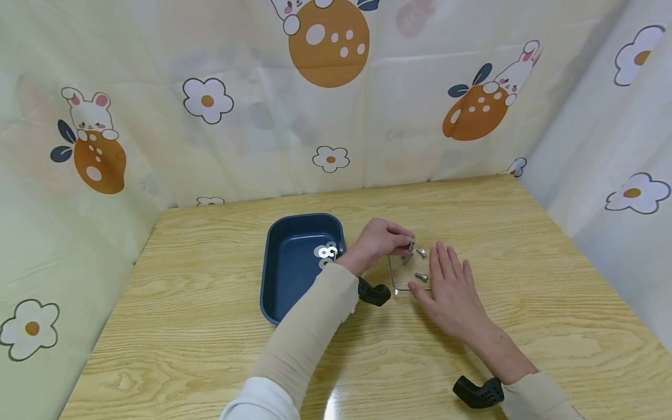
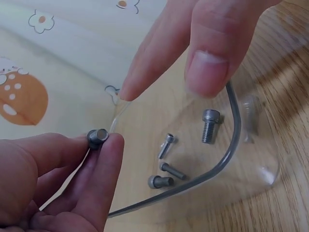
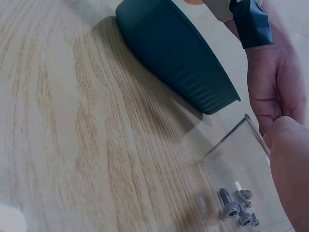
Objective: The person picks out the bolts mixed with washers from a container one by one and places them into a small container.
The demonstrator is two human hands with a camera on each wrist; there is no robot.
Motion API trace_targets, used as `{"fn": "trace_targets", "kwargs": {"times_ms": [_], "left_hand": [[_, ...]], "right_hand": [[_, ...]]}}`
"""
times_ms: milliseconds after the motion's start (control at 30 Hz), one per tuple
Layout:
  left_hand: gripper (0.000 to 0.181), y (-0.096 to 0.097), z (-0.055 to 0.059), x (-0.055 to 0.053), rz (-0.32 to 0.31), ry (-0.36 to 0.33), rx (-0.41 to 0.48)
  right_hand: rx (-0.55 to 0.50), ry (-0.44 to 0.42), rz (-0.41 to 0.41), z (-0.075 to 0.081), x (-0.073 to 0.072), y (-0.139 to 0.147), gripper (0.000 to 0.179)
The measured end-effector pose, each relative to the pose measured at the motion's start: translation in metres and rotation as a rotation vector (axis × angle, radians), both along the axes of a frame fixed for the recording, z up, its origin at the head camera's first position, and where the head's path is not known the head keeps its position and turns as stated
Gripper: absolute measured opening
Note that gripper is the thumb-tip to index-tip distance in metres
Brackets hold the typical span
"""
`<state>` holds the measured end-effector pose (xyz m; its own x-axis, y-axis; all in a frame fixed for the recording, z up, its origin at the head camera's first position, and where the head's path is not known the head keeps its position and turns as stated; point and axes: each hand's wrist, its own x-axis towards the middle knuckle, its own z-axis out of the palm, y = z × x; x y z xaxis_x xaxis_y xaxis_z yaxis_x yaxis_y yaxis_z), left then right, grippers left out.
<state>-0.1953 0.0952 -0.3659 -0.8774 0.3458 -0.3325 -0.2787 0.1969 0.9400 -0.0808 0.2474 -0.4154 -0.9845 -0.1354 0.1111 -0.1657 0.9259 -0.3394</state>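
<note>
My left hand pinches a metal socket-head bolt between thumb and fingertips, over a clear plastic box. Several more socket-head bolts of differing sizes lie inside, the thickest bolt apart from a cluster of smaller bolts. At the box's right side is my right hand, its fingers straight and its thumb by the near rim. In the right wrist view the bolts show through the transparent wall.
A dark blue tray stands left of the box, with several white and translucent washers and small dark metal pieces partly hidden behind the left forearm. Black curved pieces are attached at both wrists. Patterned cloth hangs behind the wooden table.
</note>
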Motion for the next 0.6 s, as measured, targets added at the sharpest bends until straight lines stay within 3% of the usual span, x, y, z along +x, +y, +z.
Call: {"fn": "trace_targets", "kwargs": {"times_ms": [267, 600], "left_hand": [[0.014, 0.005, -0.001, 0.004, -0.021, 0.08, -0.077], [0.013, 0.014, -0.001, 0.008, -0.014, 0.075, -0.118]], "right_hand": [[0.002, 0.013, 0.0, -0.003, 0.0, -0.001, 0.085], [-0.015, -0.004, 0.001, -0.003, 0.001, -0.001, 0.086]]}}
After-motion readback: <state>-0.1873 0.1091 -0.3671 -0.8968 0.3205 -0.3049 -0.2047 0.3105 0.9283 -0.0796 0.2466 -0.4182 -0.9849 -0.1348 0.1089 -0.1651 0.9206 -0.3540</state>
